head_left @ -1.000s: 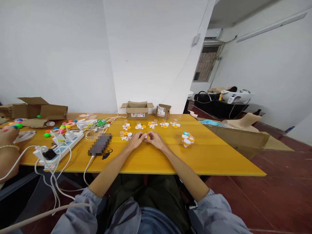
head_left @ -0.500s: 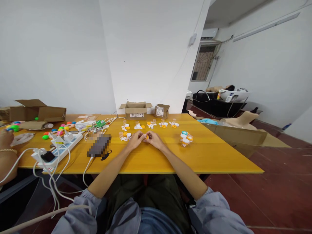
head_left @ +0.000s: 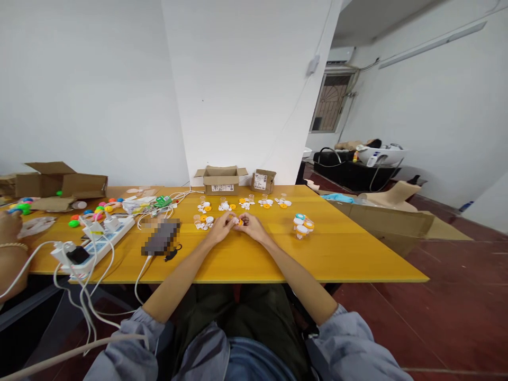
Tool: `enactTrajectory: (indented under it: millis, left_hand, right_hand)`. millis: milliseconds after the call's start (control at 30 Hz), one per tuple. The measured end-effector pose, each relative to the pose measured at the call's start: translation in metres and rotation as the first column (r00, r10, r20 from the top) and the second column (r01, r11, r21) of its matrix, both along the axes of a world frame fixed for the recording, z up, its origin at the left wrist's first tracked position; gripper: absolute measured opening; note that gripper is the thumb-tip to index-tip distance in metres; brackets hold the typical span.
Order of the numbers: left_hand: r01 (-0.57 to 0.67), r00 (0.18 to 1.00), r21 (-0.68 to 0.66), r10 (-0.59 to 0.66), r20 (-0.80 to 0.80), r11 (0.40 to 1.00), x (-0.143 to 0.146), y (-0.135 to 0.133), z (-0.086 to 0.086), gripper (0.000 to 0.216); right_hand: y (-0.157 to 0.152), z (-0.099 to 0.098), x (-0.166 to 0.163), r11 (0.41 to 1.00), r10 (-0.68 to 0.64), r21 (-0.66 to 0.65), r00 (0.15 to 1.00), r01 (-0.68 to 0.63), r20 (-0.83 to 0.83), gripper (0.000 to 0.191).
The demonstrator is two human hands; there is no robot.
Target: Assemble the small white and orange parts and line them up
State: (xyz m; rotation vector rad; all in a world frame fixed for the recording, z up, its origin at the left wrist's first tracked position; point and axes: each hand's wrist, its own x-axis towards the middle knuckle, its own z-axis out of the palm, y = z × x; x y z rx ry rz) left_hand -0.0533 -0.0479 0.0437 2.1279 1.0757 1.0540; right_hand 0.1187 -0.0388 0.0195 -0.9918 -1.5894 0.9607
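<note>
My left hand (head_left: 220,226) and my right hand (head_left: 251,226) meet over the middle of the yellow table (head_left: 246,259). Their fingertips pinch a small orange piece (head_left: 239,222) between them. Just left of my left hand lie small orange and white parts (head_left: 204,220). To the right stands a cluster of small capped jars (head_left: 302,224). Further back, little groups of orange and white parts (head_left: 246,202) lie in a row.
Two open cardboard boxes (head_left: 222,180) stand at the wall. A power strip (head_left: 101,237) with cables and a dark phone (head_left: 162,237) lie to the left. Another person's arm (head_left: 10,248) rests at the far left by coloured balls (head_left: 95,210). Flat cardboard (head_left: 392,219) lies right of the table.
The view shifted slightly a second ago. My hands stayed together on the small orange piece, with only small finger movements.
</note>
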Motion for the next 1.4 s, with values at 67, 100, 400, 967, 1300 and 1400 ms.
enactTrajectory:
  millis: [67, 100, 400, 967, 1300, 1400]
  left_hand:
    - [-0.055, 0.999, -0.017, 0.055, -0.002, 0.998, 0.0, 0.0, 0.0, 0.033]
    - [-0.08, 0.997, -0.021, 0.08, -0.008, 0.997, 0.001, 0.0, 0.0, 0.034]
    - [-0.004, 1.0, 0.0, 0.004, -0.002, 1.0, 0.001, -0.003, 0.003, 0.029]
    - [-0.024, 1.0, -0.011, 0.024, 0.001, 1.0, -0.001, 0.001, -0.002, 0.039]
    - [-0.126, 0.992, -0.028, 0.126, 0.007, 0.992, -0.002, 0.009, -0.007, 0.045]
    - [-0.144, 0.99, -0.025, 0.144, -0.006, 0.989, -0.003, 0.009, -0.009, 0.046]
  right_hand:
    - [-0.001, 0.0, -0.001, 1.0, 0.009, -0.006, 1.0, -0.009, 0.014, 0.039]
    - [-0.002, 0.0, -0.001, 1.0, 0.01, -0.01, 1.0, -0.01, 0.019, 0.039]
    - [-0.001, 0.002, 0.0, 1.0, -0.003, -0.008, 1.0, 0.003, 0.007, 0.04]
    - [0.0, 0.002, 0.001, 1.0, 0.02, 0.003, 1.0, -0.02, 0.006, 0.038]
    - [-0.006, 0.007, -0.002, 1.0, 0.02, -0.012, 1.0, -0.02, 0.007, 0.04]
    - [-0.003, 0.005, -0.001, 1.0, 0.014, 0.003, 1.0, -0.014, 0.018, 0.039]
